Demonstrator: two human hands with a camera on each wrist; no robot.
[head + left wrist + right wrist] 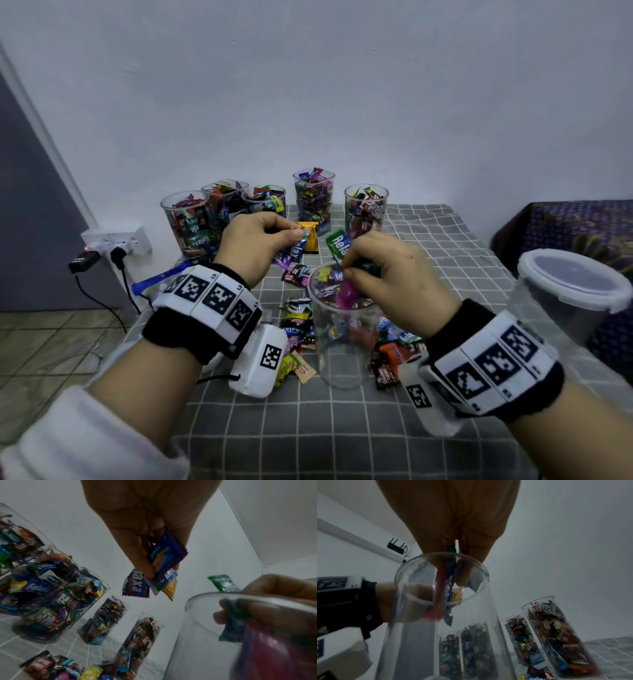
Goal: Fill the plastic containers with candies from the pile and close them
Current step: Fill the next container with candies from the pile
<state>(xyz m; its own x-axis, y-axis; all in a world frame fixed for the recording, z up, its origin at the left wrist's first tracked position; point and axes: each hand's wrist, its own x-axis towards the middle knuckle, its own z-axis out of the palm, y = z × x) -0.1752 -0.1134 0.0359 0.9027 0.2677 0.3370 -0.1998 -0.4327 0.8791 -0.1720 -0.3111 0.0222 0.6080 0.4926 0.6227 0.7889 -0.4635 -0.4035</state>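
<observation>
Along the back of the surface (428,240), five filled containers (313,195) stand lidless. Nearer, right hand (394,274) lowers its grip of pinched candies (346,291) into the empty container (342,342); left hand (255,240) pinches more candies (164,563). Pile (298,329) remains; closing is still to do.

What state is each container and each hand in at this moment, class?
Five clear plastic containers at the back: full of candies, lidless.
Clear plastic container in front: nearly empty, open.
Lidded round plastic tub: closed.
Left hand: pinching wrapped candies.
Right hand: holding candies over the front container's mouth.
</observation>
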